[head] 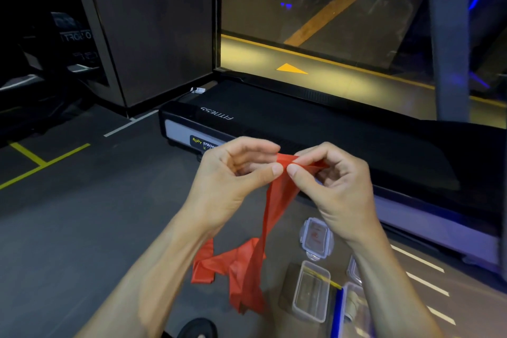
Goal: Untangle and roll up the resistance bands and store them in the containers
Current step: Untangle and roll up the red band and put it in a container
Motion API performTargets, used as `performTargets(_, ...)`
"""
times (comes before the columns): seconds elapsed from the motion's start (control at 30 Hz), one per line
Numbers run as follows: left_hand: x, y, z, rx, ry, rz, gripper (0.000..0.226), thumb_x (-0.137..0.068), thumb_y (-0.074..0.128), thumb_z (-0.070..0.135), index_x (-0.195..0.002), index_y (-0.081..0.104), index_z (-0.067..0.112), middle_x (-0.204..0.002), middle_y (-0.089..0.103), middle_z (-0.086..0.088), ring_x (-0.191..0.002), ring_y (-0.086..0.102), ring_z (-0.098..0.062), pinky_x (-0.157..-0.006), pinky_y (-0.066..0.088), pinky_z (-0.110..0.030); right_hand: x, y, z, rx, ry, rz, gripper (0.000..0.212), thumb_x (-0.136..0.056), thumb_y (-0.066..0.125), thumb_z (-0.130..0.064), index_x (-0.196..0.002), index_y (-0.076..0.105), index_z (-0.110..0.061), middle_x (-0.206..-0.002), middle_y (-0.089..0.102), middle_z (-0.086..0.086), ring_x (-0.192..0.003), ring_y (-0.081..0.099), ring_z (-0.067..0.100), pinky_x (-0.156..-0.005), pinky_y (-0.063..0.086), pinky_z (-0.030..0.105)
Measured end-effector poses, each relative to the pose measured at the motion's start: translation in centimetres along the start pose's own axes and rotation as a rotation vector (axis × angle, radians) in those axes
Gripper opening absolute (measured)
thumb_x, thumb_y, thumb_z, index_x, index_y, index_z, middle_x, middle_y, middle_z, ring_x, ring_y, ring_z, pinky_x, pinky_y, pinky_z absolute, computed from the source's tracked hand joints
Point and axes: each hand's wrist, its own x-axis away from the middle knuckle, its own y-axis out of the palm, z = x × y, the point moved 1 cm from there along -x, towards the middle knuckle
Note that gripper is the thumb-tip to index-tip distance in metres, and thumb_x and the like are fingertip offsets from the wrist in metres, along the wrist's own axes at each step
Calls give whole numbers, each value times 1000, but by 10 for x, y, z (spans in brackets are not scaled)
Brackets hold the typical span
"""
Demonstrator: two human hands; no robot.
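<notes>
From the head camera, we look down at two bare hands raised at the centre of the frame. The left hand (236, 173) and right hand (333, 181) each pinch the top end of a red resistance band (277, 200) between thumb and forefinger, their fingertips almost touching. The other fingers curl loosely. We judge this grip flattens the band's end so that rolling can begin there.

The band hangs straight down from the pinch, then lies in loose, crossing folds on the grey floor (82, 228) at lower centre, so part seems still tangled.

At lower right, on the floor, stands an open clear plastic container (311, 291). Above it lies a clear snap-lock lid (317, 237). More clear containers at the right edge are partly hidden by the right forearm; beside them runs a blue strip (337, 313) we cannot identify.

A black treadmill (301, 123) crosses the middle right, close behind the hands. Open floor lies to the left, with yellow lines.
</notes>
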Motion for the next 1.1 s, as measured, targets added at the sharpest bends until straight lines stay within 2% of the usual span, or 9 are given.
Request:
performTargets(0.1,0,1,2,19,-27,12,34,-71,81,10,-104,72,13,-89,77,-4,-82,72,-14,-80,58,-27,1,1,-2,-1,12,1,12,-87,79,-1,-82,72,-9,-88,73,5,-77,69,26,-67,56,36)
performTargets(0.27,0,1,3,21,-39,18,34,-72,80,12,-105,72,13,-87,77,-7,-79,72,-16,-77,57,-27,0,2,-4,5,30,4,12,-86,79,0,-81,70,-8,-84,74,3,-73,69,19,-66,55,27)
performTargets(0.4,0,-1,2,-37,-38,11,30,-73,80,17,-102,76,14,-90,77,-12,-83,71,-22,-81,60,-32,1,2,-4,28,36,8,14,-88,79,-4,-81,70,-12,-82,74,6,-74,70,30,-65,56,41)
performTargets(0.5,-1,-2,2,-28,-34,-10,27,-74,78,13,-102,75,11,-90,77,-15,-83,70,-27,-75,60,-30,0,2,-5,35,44,12,11,-88,79,-11,-81,70,-13,-80,73,8,-73,69,32,-66,55,48)
performTargets(0.63,-1,0,3,-13,-35,-18,26,-75,77,9,-100,74,6,-84,77,-10,-76,71,-20,-68,58,-25,0,3,-6,24,58,25,11,-86,77,-17,-79,69,-15,-76,71,9,-70,66,35,-63,53,45)
performTargets(0.77,0,0,2,-5,-28,-9,28,-73,78,9,-100,74,4,-84,76,-13,-74,69,-24,-66,58,-25,-1,4,-7,20,76,23,11,-86,75,-17,-77,68,-16,-72,70,6,-65,64,23,-60,50,34)
performTargets(0.9,0,1,1,0,-21,-2,28,-72,78,10,-100,74,4,-83,75,-15,-74,70,-24,-66,58,-27,-1,6,-7,-18,92,34,12,-87,73,-14,-77,67,-14,-76,72,11,-73,70,36,-66,56,52)
performTargets(1.0,0,1,1,2,-21,-13,28,-72,78,10,-100,74,5,-80,74,-12,-72,70,-22,-66,59,-27,-1,7,-9,-14,97,51,12,-86,72,-14,-76,65,-12,-76,70,10,-70,67,31,-66,54,45)
performTargets(1.1,0,1,0,2,-27,-46,28,-73,78,10,-101,75,6,-80,72,-12,-70,68,-24,-67,59,-29,0,9,-10,-26,95,64,14,-87,71,-14,-76,64,-10,-74,69,12,-70,64,37,-63,50,41)
